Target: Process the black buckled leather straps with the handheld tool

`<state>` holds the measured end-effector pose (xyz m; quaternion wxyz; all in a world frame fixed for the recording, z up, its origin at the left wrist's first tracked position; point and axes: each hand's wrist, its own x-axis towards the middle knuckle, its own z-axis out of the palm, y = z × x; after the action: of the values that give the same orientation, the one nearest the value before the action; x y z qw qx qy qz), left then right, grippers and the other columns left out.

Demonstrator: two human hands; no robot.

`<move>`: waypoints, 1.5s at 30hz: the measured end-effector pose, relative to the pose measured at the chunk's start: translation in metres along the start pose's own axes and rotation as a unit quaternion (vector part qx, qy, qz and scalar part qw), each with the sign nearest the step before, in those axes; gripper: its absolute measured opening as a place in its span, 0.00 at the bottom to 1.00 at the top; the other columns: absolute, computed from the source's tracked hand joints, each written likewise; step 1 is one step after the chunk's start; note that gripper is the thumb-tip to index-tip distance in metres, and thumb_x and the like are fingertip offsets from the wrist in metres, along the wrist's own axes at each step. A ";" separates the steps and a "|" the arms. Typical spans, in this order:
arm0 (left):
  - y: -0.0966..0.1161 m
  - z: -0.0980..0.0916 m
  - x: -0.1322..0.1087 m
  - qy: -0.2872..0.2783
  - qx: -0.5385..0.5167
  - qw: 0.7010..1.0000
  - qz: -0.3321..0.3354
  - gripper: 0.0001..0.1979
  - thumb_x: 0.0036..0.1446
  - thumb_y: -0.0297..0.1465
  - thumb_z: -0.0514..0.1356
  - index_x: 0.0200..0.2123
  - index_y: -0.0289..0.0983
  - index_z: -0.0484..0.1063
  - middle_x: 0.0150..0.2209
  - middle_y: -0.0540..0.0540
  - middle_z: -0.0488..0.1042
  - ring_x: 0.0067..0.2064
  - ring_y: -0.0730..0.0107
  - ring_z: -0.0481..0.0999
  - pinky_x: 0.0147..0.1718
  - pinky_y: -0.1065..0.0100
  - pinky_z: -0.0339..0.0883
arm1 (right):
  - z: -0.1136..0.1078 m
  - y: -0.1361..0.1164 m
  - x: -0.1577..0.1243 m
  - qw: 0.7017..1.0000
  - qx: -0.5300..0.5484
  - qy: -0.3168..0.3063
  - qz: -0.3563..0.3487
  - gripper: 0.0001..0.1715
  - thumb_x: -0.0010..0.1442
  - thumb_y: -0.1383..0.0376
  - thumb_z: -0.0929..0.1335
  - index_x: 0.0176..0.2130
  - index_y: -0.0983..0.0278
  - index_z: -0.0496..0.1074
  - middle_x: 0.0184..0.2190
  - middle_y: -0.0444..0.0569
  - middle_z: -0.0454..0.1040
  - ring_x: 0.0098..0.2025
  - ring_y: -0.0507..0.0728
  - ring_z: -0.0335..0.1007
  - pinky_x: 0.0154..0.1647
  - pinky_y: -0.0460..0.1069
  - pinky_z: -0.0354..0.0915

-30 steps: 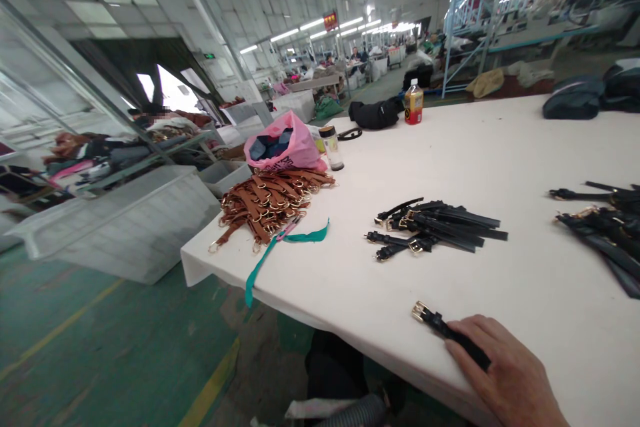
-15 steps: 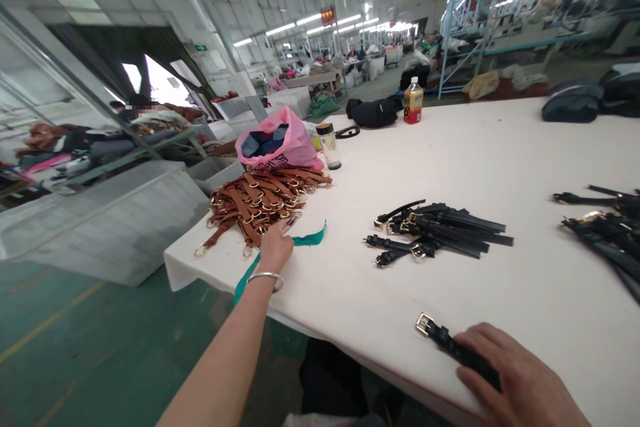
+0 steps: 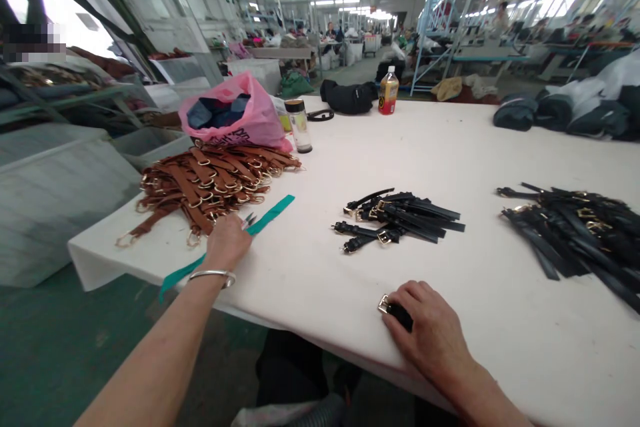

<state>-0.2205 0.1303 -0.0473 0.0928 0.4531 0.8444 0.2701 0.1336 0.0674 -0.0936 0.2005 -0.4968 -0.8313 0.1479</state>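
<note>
My left hand (image 3: 227, 243) is closed at the front edge of the brown strap pile (image 3: 205, 180). From its fingers poke the small metal points of what look like thread snips (image 3: 250, 219); the rest is hidden in the hand. A green ribbon (image 3: 274, 215) runs beneath that hand, coming out on both sides. My right hand (image 3: 430, 320) is wrapped over a black buckle strap (image 3: 400, 315) lying near the table's front edge. The strap's gold buckle (image 3: 383, 304) shows past the fingertips. Beyond it lies a small heap of similar black straps (image 3: 400, 217).
A larger black strap heap (image 3: 580, 227) lies at the right on the white table (image 3: 310, 267). Toward the back stand a pink bag (image 3: 260, 117), a lidded jar (image 3: 299, 127), a drink bottle (image 3: 388, 92) and a black bundle (image 3: 349, 97). A grey bin (image 3: 55, 193) is at the left.
The view has turned to the right. My right hand has slid forward along the black strap, covering most of it up to the buckle. The green ribbon now lies straighter beside my left hand.
</note>
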 end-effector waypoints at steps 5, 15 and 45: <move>0.000 -0.005 -0.036 -0.067 -0.098 0.993 0.008 0.12 0.59 0.34 0.56 0.45 0.36 0.67 0.40 0.45 0.73 0.34 0.66 0.74 0.29 0.61 0.72 | 0.003 0.001 0.001 1.000 -0.002 0.010 -0.005 0.07 0.56 0.65 0.66 0.34 0.58 0.75 0.32 0.47 0.72 0.36 0.56 0.65 0.38 0.51 0.61; 0.049 0.023 -0.181 -0.257 -0.181 0.932 0.181 0.11 0.55 0.30 0.56 0.42 0.41 0.72 0.28 0.51 0.74 0.30 0.65 0.72 0.30 0.67 0.66 | 0.006 0.007 -0.003 0.994 0.111 0.009 0.008 0.11 0.59 0.65 0.64 0.32 0.58 0.76 0.34 0.46 0.74 0.37 0.54 0.69 0.39 0.49 0.64; 0.073 0.047 -0.207 -0.272 -0.007 0.912 0.306 0.14 0.63 0.29 0.46 0.49 0.43 0.64 0.39 0.46 0.72 0.36 0.64 0.74 0.36 0.65 0.68 | 0.016 0.011 -0.003 0.964 0.236 0.088 0.080 0.13 0.56 0.58 0.67 0.24 0.61 0.73 0.30 0.47 0.74 0.32 0.54 0.70 0.36 0.48 0.65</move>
<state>-0.0311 0.0118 -0.0654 0.2354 0.7446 0.6045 0.1575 0.1361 0.0691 -0.1133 0.3718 -0.5112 -0.7095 0.3114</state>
